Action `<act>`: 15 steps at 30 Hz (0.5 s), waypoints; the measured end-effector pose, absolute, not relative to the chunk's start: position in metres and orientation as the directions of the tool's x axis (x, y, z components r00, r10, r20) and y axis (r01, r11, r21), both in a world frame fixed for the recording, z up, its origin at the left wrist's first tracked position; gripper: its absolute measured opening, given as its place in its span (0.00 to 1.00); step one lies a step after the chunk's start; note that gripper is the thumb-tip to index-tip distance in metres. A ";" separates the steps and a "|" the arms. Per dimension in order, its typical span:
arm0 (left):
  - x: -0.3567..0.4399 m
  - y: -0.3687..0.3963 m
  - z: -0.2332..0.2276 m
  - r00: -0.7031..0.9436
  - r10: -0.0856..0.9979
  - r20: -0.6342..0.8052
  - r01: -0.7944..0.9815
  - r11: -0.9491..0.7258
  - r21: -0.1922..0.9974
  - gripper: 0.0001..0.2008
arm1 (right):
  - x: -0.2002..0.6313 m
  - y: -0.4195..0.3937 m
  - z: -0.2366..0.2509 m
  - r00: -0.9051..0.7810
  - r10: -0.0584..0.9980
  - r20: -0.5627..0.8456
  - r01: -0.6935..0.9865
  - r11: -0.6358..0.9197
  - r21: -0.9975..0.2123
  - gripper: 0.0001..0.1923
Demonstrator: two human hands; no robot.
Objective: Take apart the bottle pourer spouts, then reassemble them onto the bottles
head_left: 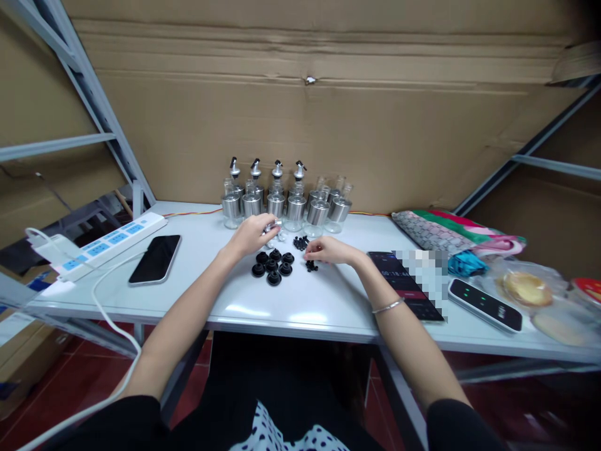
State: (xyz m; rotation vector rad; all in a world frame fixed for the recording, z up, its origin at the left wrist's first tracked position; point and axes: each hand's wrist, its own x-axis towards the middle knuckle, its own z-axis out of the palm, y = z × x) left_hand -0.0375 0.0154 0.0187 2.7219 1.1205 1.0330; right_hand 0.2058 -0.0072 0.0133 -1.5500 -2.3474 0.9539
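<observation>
My left hand [253, 235] is closed around a shiny silver pourer spout [277, 223], its fingers covering part of it. Other small silver parts [282, 237] lie on the table just beneath. My right hand [329, 250] has thumb and fingertips pinched together at a small pile of black pieces [311, 266]; what sits between them is too small to tell. A second cluster of little black pieces [300, 243] lies just behind those fingers. Between my forearms, several round black stoppers [273, 265] are grouped on the table.
Several glass bottles with steel sleeves [295, 208] stand at the back, some topped with pourer spouts [278, 168]. To the left lie a phone [156, 259] and a power strip [113, 245]. A phone showing a timer [406, 285], a black device [485, 305] and wrapped food [526, 288] are on the right.
</observation>
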 end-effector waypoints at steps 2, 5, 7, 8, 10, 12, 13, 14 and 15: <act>-0.038 0.015 0.019 0.524 0.631 0.571 0.616 -0.745 0.258 0.09 | 0.204 -0.007 0.013 -0.482 0.864 -0.144 0.748 0.321 -0.581 0.10; -0.037 0.015 0.018 0.528 0.634 0.565 0.610 -0.746 0.266 0.09 | 0.202 -0.006 0.012 -0.509 0.849 -0.141 0.729 0.338 -0.595 0.10; -0.036 0.015 0.018 0.537 0.633 0.557 0.607 -0.749 0.266 0.10 | 0.202 -0.005 0.010 -0.507 0.847 -0.158 0.727 0.322 -0.607 0.11; -0.036 0.014 0.018 0.544 0.631 0.553 0.605 -0.752 0.262 0.10 | 0.203 -0.005 0.010 -0.504 0.848 -0.167 0.724 0.309 -0.616 0.12; -0.035 0.014 0.018 0.556 0.626 0.546 0.606 -0.756 0.249 0.09 | 0.205 -0.005 0.009 -0.488 0.851 -0.192 0.716 0.265 -0.646 0.14; -0.034 0.013 0.018 0.563 0.622 0.544 0.606 -0.758 0.240 0.09 | 0.207 -0.006 0.010 -0.456 0.863 -0.217 0.697 0.195 -0.690 0.16; -0.034 0.013 0.018 0.565 0.621 0.544 0.605 -0.760 0.239 0.09 | 0.208 -0.006 0.011 -0.436 0.869 -0.234 0.687 0.153 -0.711 0.16; -0.034 0.013 0.018 0.565 0.620 0.544 0.603 -0.761 0.241 0.09 | 0.208 -0.008 0.012 -0.416 0.873 -0.255 0.676 0.110 -0.729 0.17; -0.034 0.013 0.018 0.565 0.619 0.545 0.600 -0.762 0.244 0.09 | 0.208 -0.009 0.013 -0.400 0.873 -0.280 0.666 0.067 -0.743 0.17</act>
